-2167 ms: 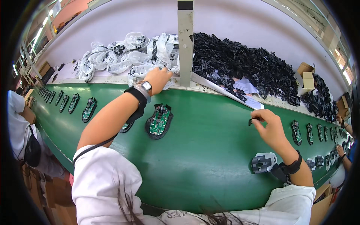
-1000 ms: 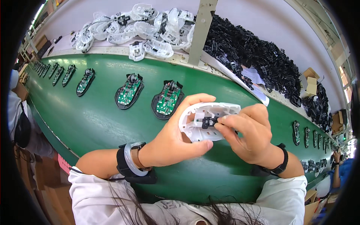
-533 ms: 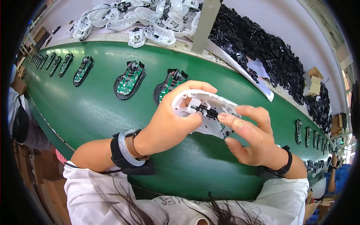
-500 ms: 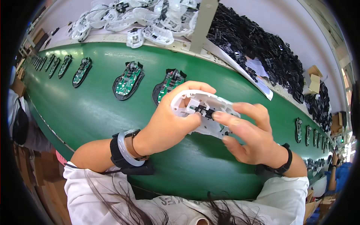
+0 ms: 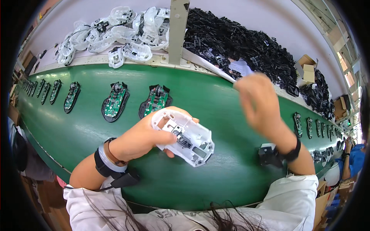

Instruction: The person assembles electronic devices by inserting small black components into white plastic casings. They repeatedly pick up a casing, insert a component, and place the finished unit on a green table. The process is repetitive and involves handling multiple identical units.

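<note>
The left hand grips a white plastic mouse shell, thumb across its near edge and fingers wrapped under the far side, holding it open side up above the green surface. A small dark part sits in the middle of the shell. The left wrist wears a dark band with a grey strap.

The right hand is raised to the right of the shell and well apart from it, blurred; I cannot tell whether it is closed or holds anything. Its wrist wears a black band, and just beside that wrist, right of the shell, a dark mouse base lies on the surface.

Beyond the shell, 2 green circuit boards in black bases lie side by side on the surface, with a row of more boards farther left. Past these, beyond the surface's far edge, is a heap of white shells, and to the right of it a large pile of black plastic parts. A grey post stands between the 2 heaps.
</note>
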{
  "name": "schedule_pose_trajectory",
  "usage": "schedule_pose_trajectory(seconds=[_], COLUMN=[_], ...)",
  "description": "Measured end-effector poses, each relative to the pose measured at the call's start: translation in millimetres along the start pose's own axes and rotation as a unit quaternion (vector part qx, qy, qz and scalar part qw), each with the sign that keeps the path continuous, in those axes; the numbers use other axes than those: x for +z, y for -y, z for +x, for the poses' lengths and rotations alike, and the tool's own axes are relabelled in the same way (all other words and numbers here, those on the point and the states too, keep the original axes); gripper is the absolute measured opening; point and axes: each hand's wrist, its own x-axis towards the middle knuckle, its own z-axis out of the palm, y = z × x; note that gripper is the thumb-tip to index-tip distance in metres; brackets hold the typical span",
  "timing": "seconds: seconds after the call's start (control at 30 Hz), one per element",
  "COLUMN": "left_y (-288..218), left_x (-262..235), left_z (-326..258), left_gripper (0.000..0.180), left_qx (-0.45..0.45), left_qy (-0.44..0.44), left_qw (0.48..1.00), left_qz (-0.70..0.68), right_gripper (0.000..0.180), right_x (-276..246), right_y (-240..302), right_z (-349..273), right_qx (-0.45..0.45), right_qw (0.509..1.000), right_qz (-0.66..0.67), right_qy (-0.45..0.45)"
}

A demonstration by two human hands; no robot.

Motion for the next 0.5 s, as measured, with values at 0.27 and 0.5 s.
schedule_pose_trajectory(seconds=[0.27,0.5], left_y=[17,10], left_x=[3,12], left_z=[11,8], left_gripper=[0.057,0.062], left_qx=[0.04,0.001], left_qy=[0.132,0.035], left_qw=[0.987,0.992], left_qz=[-0.085,-0.119], right_gripper=[0.019,0.03], right_x=[58,69], right_y=[-123,-142], right_z=[-20,-6], right_qx=[0.327,0.323], right_qw=[0.941,0.924], right_qz=[0.026,0.032], right_qy=[0.085,0.201])
